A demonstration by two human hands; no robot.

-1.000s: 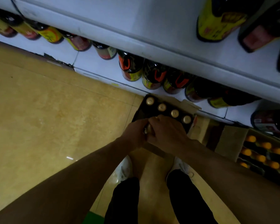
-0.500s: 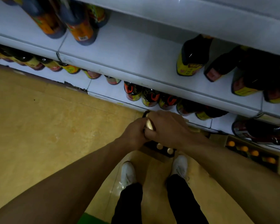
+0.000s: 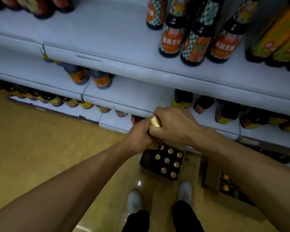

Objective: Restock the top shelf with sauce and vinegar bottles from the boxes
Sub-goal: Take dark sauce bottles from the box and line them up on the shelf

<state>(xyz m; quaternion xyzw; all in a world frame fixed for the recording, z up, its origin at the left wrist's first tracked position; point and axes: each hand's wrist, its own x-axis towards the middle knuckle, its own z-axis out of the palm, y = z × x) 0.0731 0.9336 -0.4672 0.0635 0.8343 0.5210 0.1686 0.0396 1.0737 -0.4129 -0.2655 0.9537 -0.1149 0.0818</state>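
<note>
Gripping the same gold-capped bottle (image 3: 156, 121) from both sides, the left hand (image 3: 139, 133) and the right hand (image 3: 173, 126) were pressed together at the centre of the view, fingers curled tight round its neck so that only the gold cap showed between them — the bottle's body was hidden under the hands. At 6 o'clock from the hands, down on the yellow floor (image 3: 45, 148), stood an open box (image 3: 162, 163) with gold caps showing in rows. A second box (image 3: 224, 183) with orange-capped bottles lay at 4 o'clock, half hidden by the right forearm. Two white shoes (image 3: 135, 201) stood just below the first box. At 12 to 1 o'clock, on a white shelf (image 3: 107, 39), stood a cluster of checkered-label bottles (image 3: 172, 36). Under it, at 10 o'clock, two orange-label bottles (image 3: 90, 77) sat on the next shelf down — dark bottles lined the lower ones.
</note>
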